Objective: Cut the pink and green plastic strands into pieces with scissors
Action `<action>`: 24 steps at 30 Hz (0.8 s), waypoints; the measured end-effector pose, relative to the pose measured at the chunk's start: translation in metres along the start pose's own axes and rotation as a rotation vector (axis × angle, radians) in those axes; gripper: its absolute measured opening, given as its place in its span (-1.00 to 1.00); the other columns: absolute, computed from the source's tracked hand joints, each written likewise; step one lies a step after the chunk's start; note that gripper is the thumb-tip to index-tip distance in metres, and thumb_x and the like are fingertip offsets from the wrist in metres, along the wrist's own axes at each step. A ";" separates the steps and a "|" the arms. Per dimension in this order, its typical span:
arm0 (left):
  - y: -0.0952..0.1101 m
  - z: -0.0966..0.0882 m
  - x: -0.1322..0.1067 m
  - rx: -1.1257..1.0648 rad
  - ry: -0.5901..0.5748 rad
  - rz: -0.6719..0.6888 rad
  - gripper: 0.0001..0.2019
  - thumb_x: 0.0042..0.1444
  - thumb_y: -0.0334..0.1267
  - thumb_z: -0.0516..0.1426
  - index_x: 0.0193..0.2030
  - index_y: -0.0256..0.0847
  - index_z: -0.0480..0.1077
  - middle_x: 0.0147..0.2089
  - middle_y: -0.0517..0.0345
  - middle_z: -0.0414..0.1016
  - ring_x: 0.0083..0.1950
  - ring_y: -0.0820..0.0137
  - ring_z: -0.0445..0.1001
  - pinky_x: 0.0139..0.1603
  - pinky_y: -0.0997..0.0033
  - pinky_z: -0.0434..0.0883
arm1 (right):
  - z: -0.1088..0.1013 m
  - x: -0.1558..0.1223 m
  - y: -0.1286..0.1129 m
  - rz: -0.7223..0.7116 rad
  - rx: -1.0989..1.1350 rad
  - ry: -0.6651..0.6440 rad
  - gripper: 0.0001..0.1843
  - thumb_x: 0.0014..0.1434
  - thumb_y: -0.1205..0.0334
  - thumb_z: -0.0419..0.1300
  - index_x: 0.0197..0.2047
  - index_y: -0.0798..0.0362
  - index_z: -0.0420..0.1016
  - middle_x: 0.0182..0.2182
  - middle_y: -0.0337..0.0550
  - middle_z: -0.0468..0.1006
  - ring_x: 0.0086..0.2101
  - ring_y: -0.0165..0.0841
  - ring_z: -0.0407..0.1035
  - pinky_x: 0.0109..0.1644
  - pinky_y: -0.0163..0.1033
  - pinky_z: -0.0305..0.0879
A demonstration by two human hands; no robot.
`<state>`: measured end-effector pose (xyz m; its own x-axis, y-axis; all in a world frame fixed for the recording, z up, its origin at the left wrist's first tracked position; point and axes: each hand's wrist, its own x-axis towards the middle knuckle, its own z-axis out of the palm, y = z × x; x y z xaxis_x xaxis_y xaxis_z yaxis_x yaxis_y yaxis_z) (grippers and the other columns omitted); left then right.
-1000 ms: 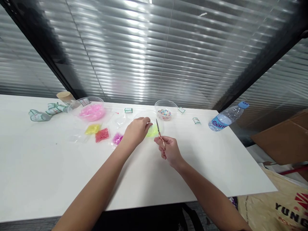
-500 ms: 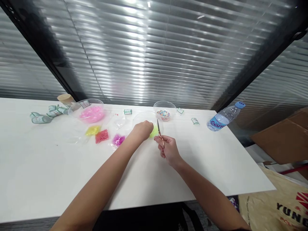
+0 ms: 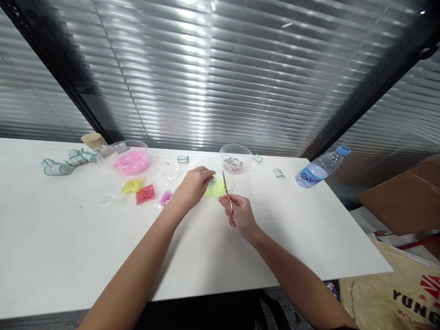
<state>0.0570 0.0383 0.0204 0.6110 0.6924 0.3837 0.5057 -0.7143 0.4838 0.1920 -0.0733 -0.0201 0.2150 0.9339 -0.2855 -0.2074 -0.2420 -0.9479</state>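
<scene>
My right hand (image 3: 240, 214) grips a pair of scissors (image 3: 226, 189) with copper-coloured handles, blades pointing up and away from me. My left hand (image 3: 195, 185) reaches over a clear round bowl (image 3: 233, 181), fingers drawn together at its left side. Whatever these fingers hold is too small to make out; a pale label with green print shows just beneath them. Yellow-green beads (image 3: 216, 188) lie in the bowl, between my two hands. Close to my left forearm is a small bag of purple beads (image 3: 165, 198), partly covered by it.
Bags of red beads (image 3: 145, 195) and yellow beads (image 3: 132, 185) lie to the left, before a bowl of pink beads (image 3: 132, 161). Behind stands a bowl of mixed beads (image 3: 234, 164). A water bottle (image 3: 319, 169) is at the right. Crumpled labelled wrappers (image 3: 57, 167) lie far left.
My left hand has moved left and its fingers have straightened from a fist, uncovering more yellow-green beads and a label. The scissors have shifted slightly left.
</scene>
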 end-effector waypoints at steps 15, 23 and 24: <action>0.011 0.000 -0.009 -0.188 0.178 -0.146 -0.89 0.18 -0.33 0.09 -0.30 -0.19 0.45 -0.35 0.22 0.54 -0.35 0.45 0.47 -0.33 0.49 0.35 | 0.003 -0.005 0.002 -0.111 -0.074 -0.035 -0.70 0.02 0.04 0.28 -0.48 0.10 0.36 -0.73 -0.47 0.04 -0.68 -0.62 -0.13 -0.67 -0.41 -0.19; 0.012 0.003 -0.009 -0.220 0.176 -0.186 -0.92 0.16 -0.34 0.06 -0.31 -0.19 0.38 -0.37 0.22 0.51 -0.39 0.46 0.45 -0.39 0.51 0.32 | 0.003 -0.005 0.003 -0.154 -0.076 -0.024 -0.74 0.01 0.09 0.25 -0.50 0.09 0.35 -0.74 -0.48 -0.01 -0.66 -0.59 -0.17 -0.63 -0.38 -0.16; 0.012 0.003 -0.009 -0.227 0.182 -0.188 -0.92 0.15 -0.34 0.06 -0.31 -0.19 0.38 -0.36 0.21 0.52 -0.37 0.45 0.46 -0.38 0.51 0.34 | 0.003 -0.005 0.003 -0.158 -0.078 -0.025 -0.74 0.01 0.08 0.25 -0.50 0.09 0.35 -0.74 -0.47 -0.01 -0.66 -0.59 -0.17 -0.62 -0.38 -0.15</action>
<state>0.0597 0.0231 0.0205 0.3909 0.8310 0.3957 0.4379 -0.5460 0.7142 0.1874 -0.0780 -0.0213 0.2155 0.9679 -0.1293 -0.0984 -0.1103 -0.9890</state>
